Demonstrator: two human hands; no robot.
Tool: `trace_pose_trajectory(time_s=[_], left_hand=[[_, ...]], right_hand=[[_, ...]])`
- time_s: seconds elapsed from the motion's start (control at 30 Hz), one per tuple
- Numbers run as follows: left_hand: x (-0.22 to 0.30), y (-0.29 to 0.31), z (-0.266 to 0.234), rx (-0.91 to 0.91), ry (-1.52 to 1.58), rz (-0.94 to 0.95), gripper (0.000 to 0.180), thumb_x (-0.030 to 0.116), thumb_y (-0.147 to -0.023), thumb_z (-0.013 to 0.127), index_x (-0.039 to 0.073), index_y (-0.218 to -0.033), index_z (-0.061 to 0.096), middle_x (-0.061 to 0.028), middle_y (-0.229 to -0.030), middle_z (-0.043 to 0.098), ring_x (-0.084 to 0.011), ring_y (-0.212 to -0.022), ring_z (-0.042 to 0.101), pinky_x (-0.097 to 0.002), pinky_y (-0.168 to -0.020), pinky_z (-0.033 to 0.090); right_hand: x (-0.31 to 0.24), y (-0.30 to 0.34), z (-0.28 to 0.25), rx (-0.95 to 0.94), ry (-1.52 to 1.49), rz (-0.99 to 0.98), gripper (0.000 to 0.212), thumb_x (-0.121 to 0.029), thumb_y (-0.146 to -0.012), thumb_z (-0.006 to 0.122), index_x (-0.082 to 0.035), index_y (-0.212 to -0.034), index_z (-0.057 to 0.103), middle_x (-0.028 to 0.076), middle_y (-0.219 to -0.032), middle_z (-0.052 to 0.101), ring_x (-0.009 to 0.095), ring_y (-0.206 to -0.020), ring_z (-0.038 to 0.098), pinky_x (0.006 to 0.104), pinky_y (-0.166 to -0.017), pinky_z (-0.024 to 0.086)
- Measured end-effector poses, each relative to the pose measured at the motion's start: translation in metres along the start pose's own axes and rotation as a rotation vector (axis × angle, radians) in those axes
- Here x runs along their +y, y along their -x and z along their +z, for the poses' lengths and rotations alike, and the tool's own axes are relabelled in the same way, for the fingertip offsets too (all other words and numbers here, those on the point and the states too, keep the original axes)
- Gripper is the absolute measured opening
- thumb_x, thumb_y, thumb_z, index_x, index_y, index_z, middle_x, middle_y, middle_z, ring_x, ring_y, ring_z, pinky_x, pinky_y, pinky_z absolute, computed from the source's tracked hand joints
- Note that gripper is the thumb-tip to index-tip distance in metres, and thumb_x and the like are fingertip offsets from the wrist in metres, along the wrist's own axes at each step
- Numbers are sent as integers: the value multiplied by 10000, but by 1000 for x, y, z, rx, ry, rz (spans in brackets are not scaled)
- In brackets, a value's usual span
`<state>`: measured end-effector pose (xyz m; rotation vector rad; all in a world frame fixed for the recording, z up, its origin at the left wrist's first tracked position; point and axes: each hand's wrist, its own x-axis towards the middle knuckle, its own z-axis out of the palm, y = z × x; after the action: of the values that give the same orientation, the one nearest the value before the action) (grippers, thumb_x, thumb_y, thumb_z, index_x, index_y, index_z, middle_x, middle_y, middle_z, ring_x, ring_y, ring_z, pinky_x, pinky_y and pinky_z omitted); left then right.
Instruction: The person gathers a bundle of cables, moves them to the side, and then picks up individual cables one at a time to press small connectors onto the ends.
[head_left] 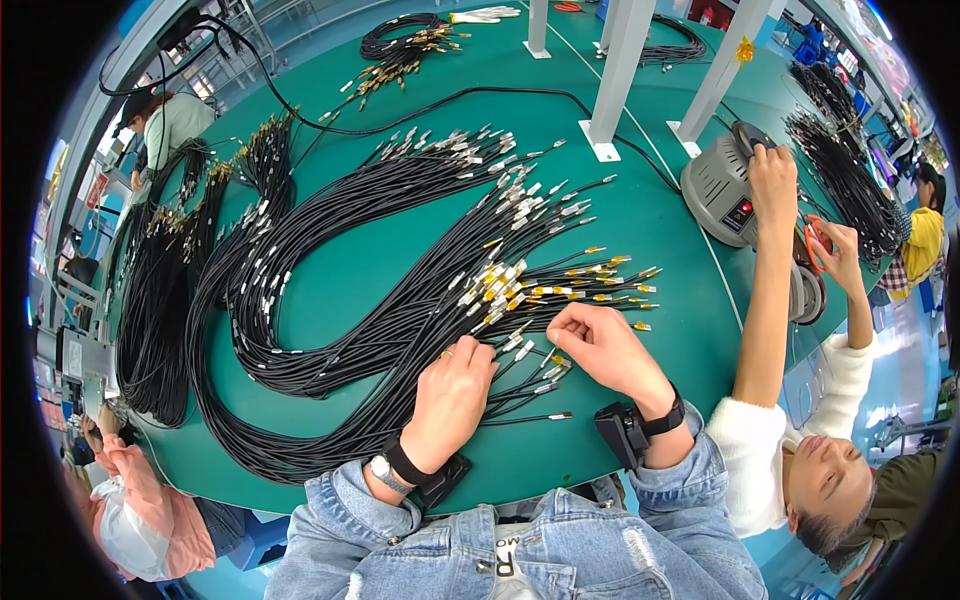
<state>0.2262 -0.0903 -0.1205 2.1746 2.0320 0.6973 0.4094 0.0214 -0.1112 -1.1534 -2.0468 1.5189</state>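
- Head view, far left of my grip: a co-worker in a pink jacket (155,500) sits on the near side, and another in pale green (178,128) is on the far side.
- Left of my left hand: a thick hank of black cables (155,340) lies at the edge of the green table (340,290).
- Between that hank and my left hand: the main cable bundle (225,415) bends in a broad U, its near arm running up to my fingers.
- Beyond my hands, well apart: a coiled cable bundle (395,40) lies beside white gloves (485,15).
- At the bundle's near arm: my left hand (455,390) rests on the cables with fingers curled; whether any strand is caught beneath them I cannot tell.
- Just beyond and between my hands: the cable ends fan out, with white and yellow tags (505,285) clustered among them.
- Right of those tags: my right hand (610,345) has thumb and fingertips drawn together just above a tagged end; I cannot tell whether they pinch it.
- Beyond my right hand: two pale metal posts (615,80) stand on the table.
- Right of my right hand: a co-worker in white (755,460) has one hand on a round grey machine (715,190) with a red light and orange scissors (812,245) in the other.
- Farthest right of my grip: another pile of black cables (845,170) lies near a person in yellow (925,245).
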Motion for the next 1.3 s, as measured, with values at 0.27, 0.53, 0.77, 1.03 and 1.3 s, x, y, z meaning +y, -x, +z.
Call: trace_pose_trajectory(time_s=[0.27, 0.53, 0.77, 1.03, 1.3], left_hand=[[2, -5, 1, 34, 124, -20, 129, 73, -797, 665, 23, -900, 607, -99, -759, 578, -289, -690, 608, -379, -584, 498], [2, -13, -1, 148, 113, 40, 118, 69, -795, 680, 19, -877, 611, -103, -781, 619, -262, -660, 602, -348, -563, 488], [6, -8, -1, 152, 486, -89, 73, 42, -819, 658, 19, -864, 606, -81, -735, 594, -220, -616, 569, -318, -540, 454], [7, -5, 2, 126, 599, -156, 73, 47, -822, 665, 15, -837, 601, -56, -686, 569, -159, -560, 533, -278, -490, 425], [7, -4, -2, 65, 592, -181, 72, 32, -817, 660, 16, -830, 590, -59, -722, 601, -152, -595, 550, -267, -534, 441]], right_hand=[[7, -5, 22, 257, 243, -301, 115, -27, -814, 623, 8, -923, 611, 42, -759, 592, 110, -595, 508, 278, -561, 426], [-3, -7, 16, 61, 133, -253, 70, -21, -824, 619, 1, -884, 590, 37, -800, 583, 96, -678, 548, 262, -618, 444], [-8, -2, 28, -176, -618, -40, 97, -89, -895, 620, -9, -948, 616, -7, -850, 605, 44, -727, 531, 201, -661, 457], [-5, -4, 28, -168, -486, 34, 115, -92, -890, 627, 14, -933, 632, 3, -797, 620, 53, -684, 551, 200, -630, 471], [-11, -1, 23, -153, -537, 66, 104, -82, -883, 628, 18, -910, 640, 12, -770, 632, 55, -659, 556, 203, -615, 474]])
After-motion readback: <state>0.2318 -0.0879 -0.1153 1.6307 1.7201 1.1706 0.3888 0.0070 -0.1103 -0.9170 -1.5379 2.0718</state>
